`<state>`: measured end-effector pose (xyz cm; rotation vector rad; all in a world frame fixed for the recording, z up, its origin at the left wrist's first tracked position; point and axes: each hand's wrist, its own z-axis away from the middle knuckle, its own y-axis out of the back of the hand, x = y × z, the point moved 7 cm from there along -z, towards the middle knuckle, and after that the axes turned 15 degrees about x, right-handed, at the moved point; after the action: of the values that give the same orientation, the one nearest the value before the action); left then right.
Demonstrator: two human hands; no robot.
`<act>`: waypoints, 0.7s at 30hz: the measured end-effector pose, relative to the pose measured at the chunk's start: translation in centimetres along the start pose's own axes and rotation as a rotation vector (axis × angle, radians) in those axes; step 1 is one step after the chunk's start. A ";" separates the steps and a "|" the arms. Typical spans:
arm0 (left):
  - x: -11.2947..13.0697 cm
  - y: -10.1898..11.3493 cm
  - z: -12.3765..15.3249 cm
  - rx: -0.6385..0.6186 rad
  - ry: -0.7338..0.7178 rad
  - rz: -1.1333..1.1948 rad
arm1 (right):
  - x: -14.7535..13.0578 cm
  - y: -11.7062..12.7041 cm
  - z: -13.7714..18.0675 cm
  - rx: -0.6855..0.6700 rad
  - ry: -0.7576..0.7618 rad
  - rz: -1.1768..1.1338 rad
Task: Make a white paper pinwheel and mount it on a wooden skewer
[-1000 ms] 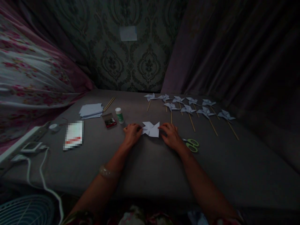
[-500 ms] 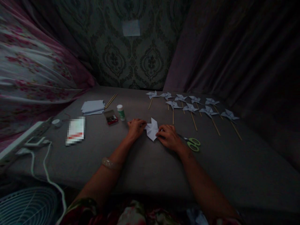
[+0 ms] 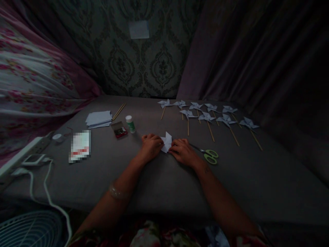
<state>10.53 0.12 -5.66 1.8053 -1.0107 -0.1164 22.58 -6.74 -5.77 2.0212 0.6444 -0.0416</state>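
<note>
A folded white paper pinwheel (image 3: 167, 141) without a stick lies at the middle of the grey-covered table, between my two hands. My left hand (image 3: 152, 146) is closed on its left side, covering part of the blades. On its right edge, my right hand (image 3: 182, 151) pinches the paper with thumb and fingers. Close to the right hand lie scissors (image 3: 211, 156) with green handles, their blades partly behind the hand. Several finished pinwheels (image 3: 206, 117) on wooden sticks are laid out at the back right.
Left of my hands stand a glue stick (image 3: 130, 124) and a small open box of pins (image 3: 119, 130). Farther left are a paper stack (image 3: 98, 119), loose sticks (image 3: 119, 111), a blurred packet (image 3: 80, 146) and a power strip (image 3: 27, 154) with white cables. A fan (image 3: 31, 229) stands below.
My left hand has moved inward over the pinwheel's left side, hiding more of it. The right hand keeps its pinch on the right. The whole view has shifted slightly.
</note>
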 end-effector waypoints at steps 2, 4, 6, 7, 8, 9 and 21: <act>0.7 -0.2 0.3 -0.048 -0.062 0.010 | -0.2 0.1 -0.1 -0.007 -0.011 -0.006; 1.1 -0.3 0.6 -0.075 -0.111 0.013 | -0.4 0.2 -0.2 -0.015 -0.023 -0.011; 1.3 -0.3 0.7 -0.090 -0.147 0.015 | -0.5 0.3 -0.2 -0.022 -0.032 -0.018; 1.3 -0.3 0.7 -0.092 -0.156 0.015 | -0.5 0.3 -0.2 -0.025 -0.038 -0.022; 1.4 -0.3 0.7 -0.094 -0.162 0.017 | -0.5 0.2 -0.2 -0.028 -0.047 -0.029; 1.4 -0.2 0.7 -0.098 -0.165 0.017 | -0.4 0.2 -0.2 -0.031 -0.057 -0.038; 2.0 -0.1 0.7 -0.139 -0.189 -0.024 | 1.2 -1.0 -0.1 0.008 -0.246 -0.127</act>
<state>11.55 -1.79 -5.40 1.7022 -1.0863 -0.3692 23.14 -5.73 -6.82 1.9407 0.6143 -0.3637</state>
